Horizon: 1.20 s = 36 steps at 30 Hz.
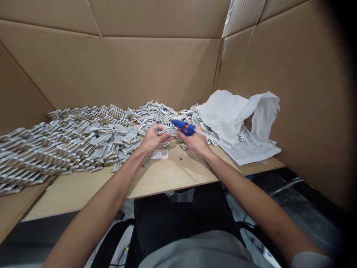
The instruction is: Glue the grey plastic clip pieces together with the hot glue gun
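Note:
In my right hand (196,141) is a blue hot glue gun (182,126), its nozzle end pointing left and a clear glue stick (201,131) coming out of its back. My left hand (154,139) pinches a small pale grey-white piece (170,132) between thumb and fingers, just below the glue gun's front. The fingertips of both hands are close together over the board. Whether the nozzle touches the piece I cannot tell. A few similar small white pieces (183,146) lie on the wood under my hands.
Stacked and loose grey-white pieces (95,141) cover the left and back of the wooden tabletop (173,171). A small printed slip (160,154) lies near my left wrist. Crumpled white paper (225,111) and printed sheets (248,149) sit at right. Cardboard walls (161,70) surround the table.

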Motion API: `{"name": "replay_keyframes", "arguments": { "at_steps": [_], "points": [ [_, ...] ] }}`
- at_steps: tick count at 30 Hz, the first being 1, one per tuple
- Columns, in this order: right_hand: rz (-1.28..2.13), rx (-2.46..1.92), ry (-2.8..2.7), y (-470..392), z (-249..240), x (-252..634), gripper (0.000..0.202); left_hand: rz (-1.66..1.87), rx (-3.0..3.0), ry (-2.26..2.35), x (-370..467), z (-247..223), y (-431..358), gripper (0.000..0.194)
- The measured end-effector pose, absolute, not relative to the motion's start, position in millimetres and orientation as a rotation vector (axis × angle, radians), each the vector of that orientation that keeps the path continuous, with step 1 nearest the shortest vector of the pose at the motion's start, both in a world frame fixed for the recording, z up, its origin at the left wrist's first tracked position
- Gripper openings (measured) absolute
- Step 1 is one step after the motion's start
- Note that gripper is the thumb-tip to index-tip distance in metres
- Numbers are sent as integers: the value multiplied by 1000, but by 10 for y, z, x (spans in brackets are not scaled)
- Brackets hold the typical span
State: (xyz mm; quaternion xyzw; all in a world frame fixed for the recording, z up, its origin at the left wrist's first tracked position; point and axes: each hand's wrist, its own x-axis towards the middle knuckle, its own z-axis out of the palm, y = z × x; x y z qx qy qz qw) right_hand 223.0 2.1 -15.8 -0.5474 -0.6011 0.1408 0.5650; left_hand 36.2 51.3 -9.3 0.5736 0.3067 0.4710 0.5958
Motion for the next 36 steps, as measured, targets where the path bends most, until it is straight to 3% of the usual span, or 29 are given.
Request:
{"name": "replay_keyframes", "arguments": {
  "at_steps": [18,24,29,36],
  "points": [
    [62,-1203,-1553,2,-213,2207,19,1167,1321,673,444,-193,415,55],
    [354,-1269,-1374,13,-158,2211,33,1175,1220,646,454,-182,438,60],
    [417,-1231,-1357,29,-166,2196,40,1173,1273,589,479,-215,427,42],
    [552,-1152,-1321,35,-168,2257,48,1155,1244,618,435,-123,462,35]
  ]
}}
